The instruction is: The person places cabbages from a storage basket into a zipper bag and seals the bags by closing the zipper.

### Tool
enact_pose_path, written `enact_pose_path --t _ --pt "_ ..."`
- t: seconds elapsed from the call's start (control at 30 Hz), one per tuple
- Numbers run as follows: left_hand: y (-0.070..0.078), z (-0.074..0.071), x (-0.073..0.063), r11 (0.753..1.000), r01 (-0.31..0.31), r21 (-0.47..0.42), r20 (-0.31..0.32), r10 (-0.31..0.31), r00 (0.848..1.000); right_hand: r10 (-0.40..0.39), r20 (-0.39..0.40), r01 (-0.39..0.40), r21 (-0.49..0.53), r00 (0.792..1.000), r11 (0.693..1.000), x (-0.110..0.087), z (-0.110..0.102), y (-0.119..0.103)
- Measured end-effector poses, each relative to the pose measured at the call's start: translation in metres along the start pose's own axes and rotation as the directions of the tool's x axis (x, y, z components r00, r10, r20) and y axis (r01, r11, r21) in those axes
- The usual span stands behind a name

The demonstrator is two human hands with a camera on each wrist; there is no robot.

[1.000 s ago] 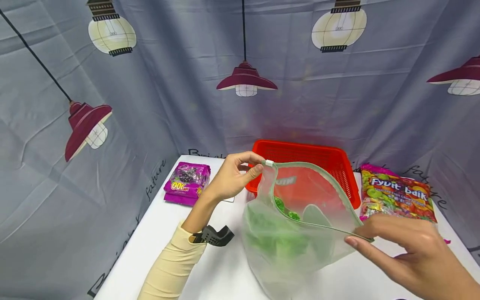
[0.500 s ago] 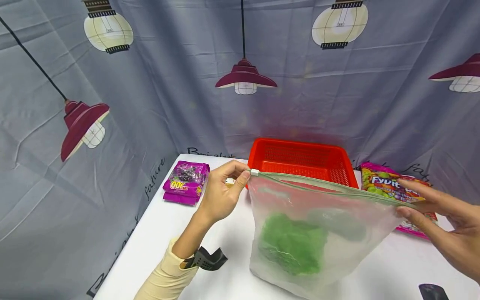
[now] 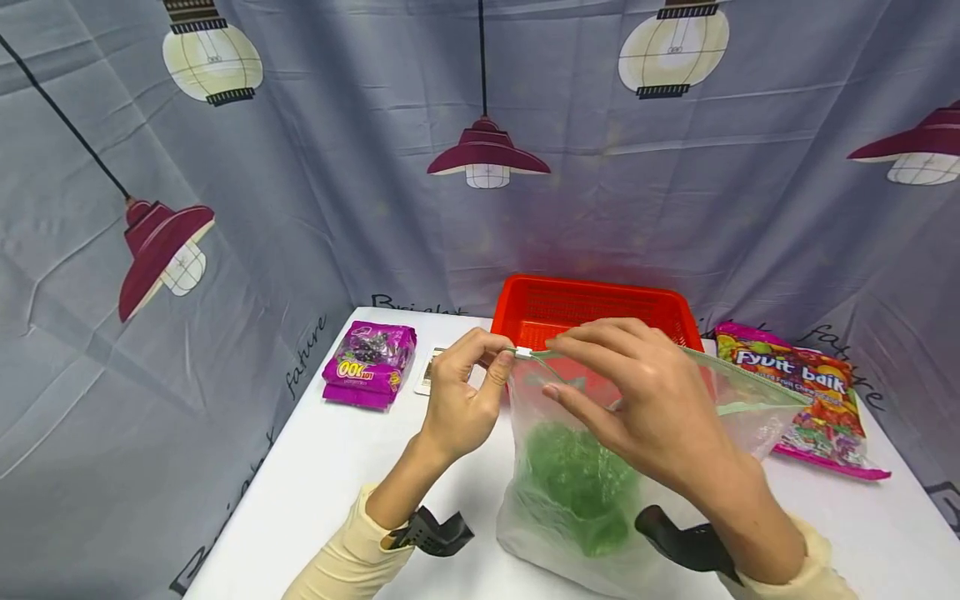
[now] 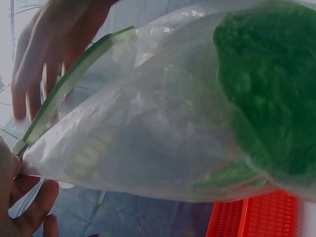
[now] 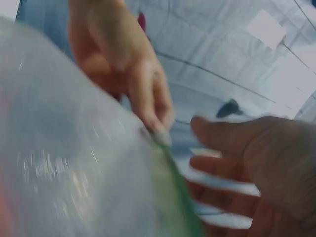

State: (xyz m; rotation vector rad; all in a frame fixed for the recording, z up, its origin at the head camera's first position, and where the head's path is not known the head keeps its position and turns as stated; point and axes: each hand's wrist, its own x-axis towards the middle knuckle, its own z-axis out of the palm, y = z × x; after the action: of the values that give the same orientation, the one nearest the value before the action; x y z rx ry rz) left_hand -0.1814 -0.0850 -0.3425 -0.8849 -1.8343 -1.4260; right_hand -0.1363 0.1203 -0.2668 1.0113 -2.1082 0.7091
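A frosted zip bag (image 3: 525,521) with a green zip edge hangs upright over the table. Behind its clouded film shows a green, leafy-looking vegetable (image 3: 573,479), blurred. My left hand (image 3: 463,404) pinches the bag's left top corner beside the white slider (image 3: 523,352). Close to that slider, my right hand (image 3: 656,408) reaches across the front of the bag with fingers extended and thumb apart. In the right wrist view, those fingers (image 5: 224,168) are spread beside the green edge and grip nothing. The zip's right end droops unheld.
Behind the bag stands a red plastic basket (image 3: 517,304). A colourful candy bag (image 3: 806,392) lies at the right of the white table (image 3: 315,483). Purple packs (image 3: 370,364) lie at the left, near a small pale card (image 3: 426,379). A grey printed curtain (image 3: 360,167) surrounds the table.
The bag's mouth, wide apart earlier, was drawn straight between both hands. Since then my right hand has left the right end and moved left to the slider. My left hand keeps its corner.
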Motion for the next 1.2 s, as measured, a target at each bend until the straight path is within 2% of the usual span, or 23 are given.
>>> enact_pose_path --t 0.07,0.13,0.33,0.53,0.8,1.0,1.2 --pt "0.001 0.003 -0.001 1.0 -0.014 -0.015 -0.001 0.014 1.0 0.058 0.021 -0.058 0.025 0.998 0.998 0.001 0.014 0.003" --pt "0.002 0.007 -0.002 0.999 -0.024 -0.032 0.004 0.024 1.0 0.091 0.006 -0.091 0.055 0.996 0.994 0.0 0.024 0.006" --pt "0.003 0.014 -0.005 0.998 -0.043 -0.052 0.011 0.043 0.999 0.092 -0.082 -0.082 0.124 0.992 0.989 -0.007 0.035 0.014" --pt "0.0 0.012 -0.006 0.998 -0.051 -0.02 -0.001 0.051 0.999 0.088 -0.061 -0.082 0.099 0.994 0.992 -0.009 0.033 0.018" --pt "-0.007 0.003 -0.008 0.998 -0.056 0.037 -0.042 0.058 0.997 0.107 -0.011 -0.106 0.09 0.994 0.99 -0.014 0.023 0.025" --pt "-0.009 0.001 -0.01 0.997 -0.058 0.043 -0.046 0.06 0.997 0.159 0.019 -0.16 0.069 0.987 0.985 -0.022 0.014 0.028" --pt "-0.01 0.0 -0.011 0.997 -0.057 0.046 -0.048 0.059 0.997 0.159 0.009 -0.159 0.043 0.987 0.986 -0.031 0.005 0.034"
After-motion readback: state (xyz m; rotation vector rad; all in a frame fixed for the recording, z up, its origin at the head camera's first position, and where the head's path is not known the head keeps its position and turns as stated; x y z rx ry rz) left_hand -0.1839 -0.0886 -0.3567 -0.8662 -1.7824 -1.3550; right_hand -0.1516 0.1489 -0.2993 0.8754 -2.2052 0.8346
